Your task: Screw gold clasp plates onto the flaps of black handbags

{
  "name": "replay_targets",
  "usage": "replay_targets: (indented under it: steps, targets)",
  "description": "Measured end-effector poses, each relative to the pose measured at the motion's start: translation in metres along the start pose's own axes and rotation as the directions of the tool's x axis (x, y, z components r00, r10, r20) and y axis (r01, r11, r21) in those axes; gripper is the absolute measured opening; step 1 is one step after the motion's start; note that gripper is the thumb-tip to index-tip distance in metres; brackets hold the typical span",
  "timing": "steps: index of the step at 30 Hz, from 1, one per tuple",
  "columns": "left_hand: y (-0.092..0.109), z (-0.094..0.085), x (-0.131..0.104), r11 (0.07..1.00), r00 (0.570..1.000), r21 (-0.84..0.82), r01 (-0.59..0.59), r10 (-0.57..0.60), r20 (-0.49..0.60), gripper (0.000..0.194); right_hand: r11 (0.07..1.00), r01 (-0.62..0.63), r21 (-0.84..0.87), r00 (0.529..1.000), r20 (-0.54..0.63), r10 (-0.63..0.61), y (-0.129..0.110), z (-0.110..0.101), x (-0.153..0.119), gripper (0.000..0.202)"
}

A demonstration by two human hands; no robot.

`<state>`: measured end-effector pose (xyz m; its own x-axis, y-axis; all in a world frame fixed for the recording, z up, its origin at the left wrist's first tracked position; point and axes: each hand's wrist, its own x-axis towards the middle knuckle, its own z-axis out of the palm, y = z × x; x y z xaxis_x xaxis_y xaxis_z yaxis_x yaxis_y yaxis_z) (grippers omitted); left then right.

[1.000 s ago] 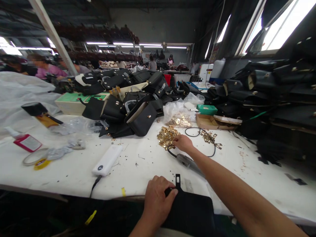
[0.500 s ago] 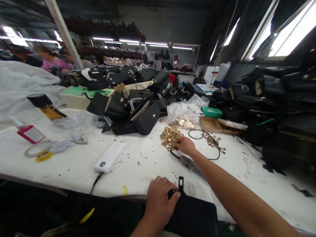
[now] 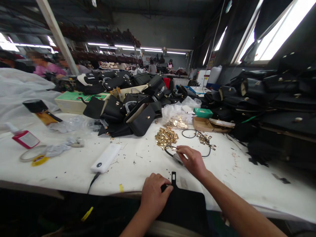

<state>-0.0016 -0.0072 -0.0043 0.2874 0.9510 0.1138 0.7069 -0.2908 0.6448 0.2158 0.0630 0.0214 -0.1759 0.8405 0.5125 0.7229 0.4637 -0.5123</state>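
My left hand (image 3: 153,195) grips the top edge of a black leather bag piece (image 3: 184,205) at the near table edge; a small black tab (image 3: 173,177) sticks up from it. My right hand (image 3: 192,160) is above the table just beyond the tab, pinching a small gold metal fitting (image 3: 174,148) between thumb and fingers. A heap of the same gold fittings (image 3: 166,136) lies a little farther back. A grey tool with a black cord (image 3: 178,158) lies under my right hand.
A white power bank (image 3: 105,158) with cable lies to the left, with tape rolls (image 3: 34,156) and a glue bottle (image 3: 23,138) beyond it. Black bags (image 3: 138,113) pile up at the back and on the right (image 3: 278,98). A cardboard box (image 3: 209,124) sits past the fittings. Other people work far left.
My right hand has drawn back from the heap of gold fittings toward me, now carrying one fitting. My left hand stays on the black piece.
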Motion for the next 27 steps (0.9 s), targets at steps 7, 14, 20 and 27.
replay_targets:
  steps: [7,14,20,27]
  targets:
    - [0.004,-0.002,-0.002,0.999,1.0,0.03,-0.016,0.016,0.005,0.007,0.993,0.095,0.074,0.992,-0.089,-0.088,-0.03,-0.023,-0.03,0.017]
    - [0.006,-0.001,-0.005,1.0,0.999,0.021,-0.02,0.021,-0.027,0.022,0.855,-0.329,0.402,0.934,0.007,0.356,-0.042,-0.014,-0.048,0.021]
    - [0.01,-0.001,-0.006,0.999,1.0,0.042,-0.013,0.012,0.011,0.028,0.628,-0.654,0.422,0.754,0.302,0.583,-0.028,-0.008,-0.052,0.03]
    - [0.016,-0.002,0.009,0.993,0.996,-0.105,0.061,-0.053,0.071,0.034,0.456,-0.731,0.507,0.682,0.531,0.503,-0.023,-0.001,-0.056,0.017]
